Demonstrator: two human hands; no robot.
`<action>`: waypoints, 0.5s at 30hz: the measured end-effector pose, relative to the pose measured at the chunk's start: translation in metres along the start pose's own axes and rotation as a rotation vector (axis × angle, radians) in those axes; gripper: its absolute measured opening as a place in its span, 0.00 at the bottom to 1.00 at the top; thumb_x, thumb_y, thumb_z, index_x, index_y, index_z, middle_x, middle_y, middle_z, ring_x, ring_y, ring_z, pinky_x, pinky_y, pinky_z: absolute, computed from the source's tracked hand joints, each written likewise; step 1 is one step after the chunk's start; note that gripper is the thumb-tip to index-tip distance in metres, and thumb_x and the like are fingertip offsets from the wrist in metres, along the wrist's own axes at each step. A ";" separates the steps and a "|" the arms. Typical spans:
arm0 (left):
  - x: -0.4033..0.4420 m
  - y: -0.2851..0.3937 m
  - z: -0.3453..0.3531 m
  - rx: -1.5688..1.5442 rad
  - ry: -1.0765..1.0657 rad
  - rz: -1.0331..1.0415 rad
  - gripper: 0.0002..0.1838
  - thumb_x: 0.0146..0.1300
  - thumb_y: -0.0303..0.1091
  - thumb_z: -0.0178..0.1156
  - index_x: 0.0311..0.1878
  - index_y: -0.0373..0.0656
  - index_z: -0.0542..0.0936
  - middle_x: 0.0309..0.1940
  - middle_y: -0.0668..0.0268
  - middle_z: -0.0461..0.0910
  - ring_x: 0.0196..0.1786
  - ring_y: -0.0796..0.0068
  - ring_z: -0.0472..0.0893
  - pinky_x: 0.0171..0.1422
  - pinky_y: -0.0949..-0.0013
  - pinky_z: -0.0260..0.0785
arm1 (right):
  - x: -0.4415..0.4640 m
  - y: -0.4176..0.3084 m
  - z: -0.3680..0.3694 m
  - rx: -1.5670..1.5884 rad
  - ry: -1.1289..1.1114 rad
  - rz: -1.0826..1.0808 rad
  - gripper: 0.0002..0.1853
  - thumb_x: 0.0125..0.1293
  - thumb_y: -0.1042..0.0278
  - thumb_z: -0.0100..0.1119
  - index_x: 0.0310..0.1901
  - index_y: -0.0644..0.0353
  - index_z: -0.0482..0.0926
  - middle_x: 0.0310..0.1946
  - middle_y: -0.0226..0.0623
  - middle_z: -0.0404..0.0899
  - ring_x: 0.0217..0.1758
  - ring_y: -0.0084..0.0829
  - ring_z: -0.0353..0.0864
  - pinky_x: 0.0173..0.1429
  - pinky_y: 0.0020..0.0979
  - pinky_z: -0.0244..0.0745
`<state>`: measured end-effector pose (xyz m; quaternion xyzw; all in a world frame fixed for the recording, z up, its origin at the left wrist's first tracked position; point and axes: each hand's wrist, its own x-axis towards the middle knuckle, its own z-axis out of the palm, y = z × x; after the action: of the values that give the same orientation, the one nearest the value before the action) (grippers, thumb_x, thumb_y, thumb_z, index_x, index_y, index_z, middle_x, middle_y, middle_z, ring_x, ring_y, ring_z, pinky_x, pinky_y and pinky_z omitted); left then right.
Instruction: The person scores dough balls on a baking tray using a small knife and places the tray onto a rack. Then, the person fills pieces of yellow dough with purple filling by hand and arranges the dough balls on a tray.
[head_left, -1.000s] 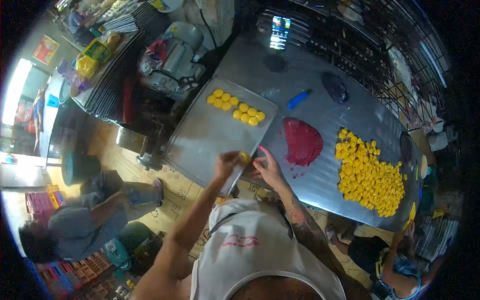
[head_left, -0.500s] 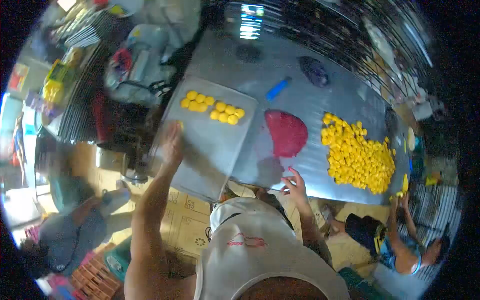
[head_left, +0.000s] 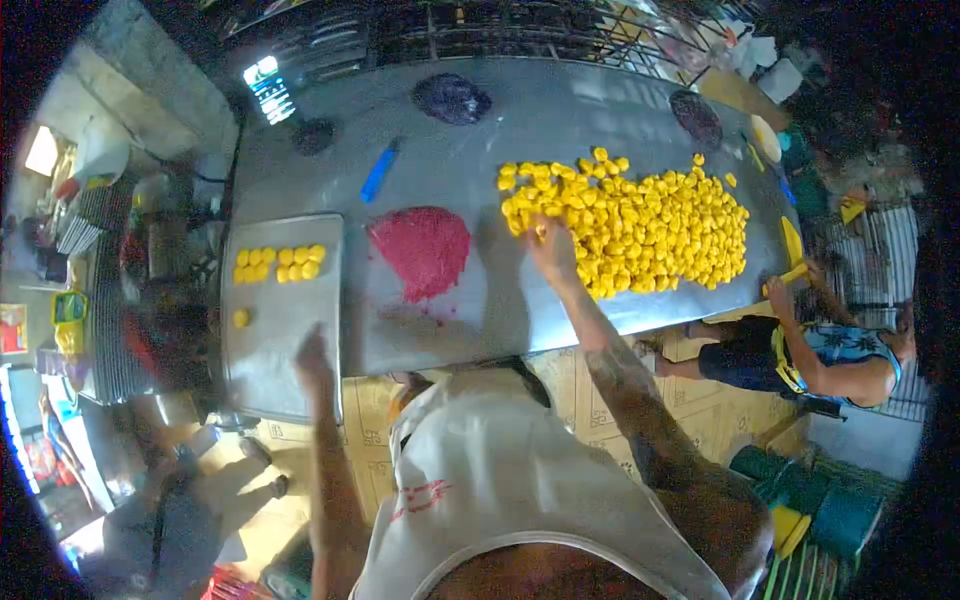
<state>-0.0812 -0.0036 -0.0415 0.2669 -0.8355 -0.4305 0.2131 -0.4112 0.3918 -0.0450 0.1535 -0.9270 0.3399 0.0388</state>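
My right hand [head_left: 553,250] reaches the left edge of a big heap of yellow dough pieces [head_left: 650,225], its fingers closed around one piece. My left hand [head_left: 315,362], blurred by motion, hangs over the right side of a metal tray [head_left: 285,375]; its fingers are not clear. Two small clusters of yellow dough balls [head_left: 300,263] sit near the far end of that tray. Below them lies a single yellow dough ball [head_left: 241,317]. Between tray and heap, a patch of crumbly pinkish-red material [head_left: 420,250] is spread on the metal table [head_left: 480,335].
A blue-handled tool [head_left: 379,174] lies beyond the red patch. Dark round lumps [head_left: 452,99] rest along the table's far side. At the right end a co-worker [head_left: 840,360] holds something yellow at the table edge. Another person [head_left: 165,510] is at the lower left.
My view has turned right. The left hand has drawn back from the single dough ball, which now lies on the tray. My right hand has gone from the table's front edge to the yellow heap.
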 end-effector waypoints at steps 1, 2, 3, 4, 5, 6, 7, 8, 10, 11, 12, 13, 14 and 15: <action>-0.021 0.002 0.015 0.434 -0.179 0.170 0.17 0.71 0.33 0.51 0.54 0.33 0.81 0.52 0.56 0.83 0.54 0.68 0.82 0.62 0.66 0.71 | 0.013 0.012 0.000 -0.152 0.123 -0.186 0.19 0.60 0.69 0.65 0.54 0.61 0.80 0.44 0.52 0.82 0.44 0.50 0.82 0.51 0.41 0.78; -0.040 0.009 0.040 0.302 -0.167 0.170 0.18 0.71 0.37 0.51 0.52 0.33 0.82 0.50 0.54 0.84 0.54 0.66 0.82 0.62 0.65 0.72 | 0.023 0.019 -0.001 -0.142 0.113 -0.187 0.19 0.60 0.69 0.65 0.54 0.61 0.80 0.44 0.52 0.82 0.44 0.50 0.82 0.51 0.41 0.78; -0.050 0.063 0.058 -0.178 -0.102 0.137 0.16 0.71 0.35 0.51 0.50 0.34 0.83 0.49 0.52 0.84 0.53 0.64 0.83 0.61 0.64 0.72 | 0.030 0.024 0.000 -0.208 0.154 -0.263 0.16 0.60 0.69 0.63 0.51 0.62 0.81 0.41 0.52 0.82 0.46 0.52 0.81 0.53 0.43 0.77; -0.053 0.084 0.066 -0.137 -0.175 0.007 0.14 0.70 0.31 0.52 0.50 0.34 0.83 0.48 0.54 0.85 0.52 0.64 0.83 0.60 0.64 0.72 | 0.034 0.031 0.004 -0.273 0.194 -0.338 0.14 0.60 0.68 0.62 0.47 0.63 0.82 0.38 0.52 0.83 0.48 0.53 0.80 0.54 0.44 0.76; -0.057 0.104 0.075 -0.088 -0.251 -0.121 0.13 0.69 0.28 0.54 0.50 0.34 0.83 0.47 0.55 0.85 0.51 0.64 0.83 0.59 0.64 0.73 | 0.040 0.039 0.006 -0.260 0.182 -0.334 0.14 0.60 0.68 0.62 0.47 0.63 0.82 0.38 0.52 0.83 0.48 0.53 0.80 0.54 0.44 0.76; -0.058 0.114 0.084 -0.173 -0.255 -0.165 0.12 0.68 0.26 0.54 0.50 0.34 0.83 0.45 0.57 0.85 0.50 0.67 0.83 0.58 0.66 0.73 | 0.049 0.047 0.010 -0.245 0.114 -0.273 0.12 0.61 0.66 0.62 0.44 0.63 0.83 0.35 0.50 0.83 0.45 0.50 0.82 0.51 0.42 0.77; -0.059 0.126 0.092 -0.257 -0.257 -0.209 0.12 0.67 0.25 0.55 0.50 0.34 0.83 0.43 0.59 0.86 0.48 0.71 0.83 0.56 0.67 0.74 | 0.052 0.048 0.014 -0.230 0.050 -0.215 0.11 0.61 0.65 0.62 0.40 0.63 0.83 0.32 0.49 0.83 0.42 0.46 0.83 0.48 0.41 0.77; -0.050 0.135 0.097 -0.299 -0.297 -0.231 0.12 0.67 0.25 0.56 0.50 0.34 0.83 0.43 0.61 0.85 0.46 0.74 0.82 0.54 0.69 0.74 | 0.048 0.028 0.003 -0.223 0.047 -0.216 0.11 0.61 0.65 0.62 0.40 0.63 0.83 0.32 0.49 0.83 0.42 0.46 0.83 0.48 0.41 0.77; -0.040 0.122 0.117 -0.309 -0.328 -0.154 0.12 0.67 0.26 0.57 0.50 0.34 0.82 0.42 0.62 0.85 0.46 0.75 0.82 0.53 0.69 0.75 | 0.032 -0.032 -0.040 -0.012 -0.283 0.160 0.11 0.62 0.63 0.63 0.35 0.63 0.83 0.26 0.43 0.83 0.33 0.37 0.83 0.42 0.36 0.76; -0.036 0.113 0.128 -0.319 -0.364 -0.076 0.12 0.67 0.27 0.59 0.51 0.34 0.82 0.42 0.63 0.85 0.45 0.76 0.82 0.51 0.70 0.75 | 0.004 -0.004 0.004 0.288 0.034 0.054 0.13 0.62 0.61 0.65 0.36 0.64 0.83 0.25 0.40 0.83 0.28 0.29 0.79 0.39 0.31 0.75; -0.034 0.111 0.140 -0.322 -0.369 -0.075 0.12 0.67 0.27 0.59 0.51 0.34 0.82 0.42 0.63 0.85 0.45 0.76 0.82 0.51 0.70 0.75 | -0.018 -0.028 -0.006 0.288 -0.194 0.098 0.12 0.62 0.62 0.66 0.38 0.63 0.84 0.27 0.38 0.84 0.30 0.29 0.80 0.39 0.31 0.75; -0.033 0.111 0.154 -0.520 -0.393 -0.134 0.12 0.67 0.28 0.61 0.50 0.33 0.82 0.41 0.63 0.85 0.45 0.76 0.82 0.50 0.70 0.76 | -0.042 -0.061 -0.012 0.284 -0.421 0.143 0.11 0.62 0.63 0.67 0.39 0.63 0.84 0.28 0.37 0.85 0.31 0.29 0.81 0.40 0.31 0.76; -0.029 0.110 0.158 -0.720 -0.418 -0.192 0.12 0.66 0.29 0.63 0.49 0.33 0.82 0.41 0.63 0.85 0.44 0.75 0.82 0.49 0.70 0.76 | -0.072 -0.081 0.005 0.557 -0.492 0.140 0.12 0.62 0.65 0.67 0.43 0.62 0.84 0.30 0.38 0.85 0.33 0.30 0.82 0.41 0.31 0.76; -0.025 0.116 0.146 -0.725 -0.431 -0.188 0.12 0.66 0.29 0.63 0.49 0.33 0.82 0.41 0.63 0.85 0.44 0.75 0.82 0.49 0.70 0.76 | -0.099 -0.096 0.025 0.830 -0.556 0.136 0.13 0.62 0.66 0.67 0.46 0.61 0.84 0.32 0.38 0.86 0.34 0.31 0.84 0.42 0.31 0.77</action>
<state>-0.1777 0.1571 -0.0263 0.1540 -0.6276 -0.7596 0.0736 -0.2869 0.3322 -0.0226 0.1800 -0.6967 0.6280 -0.2963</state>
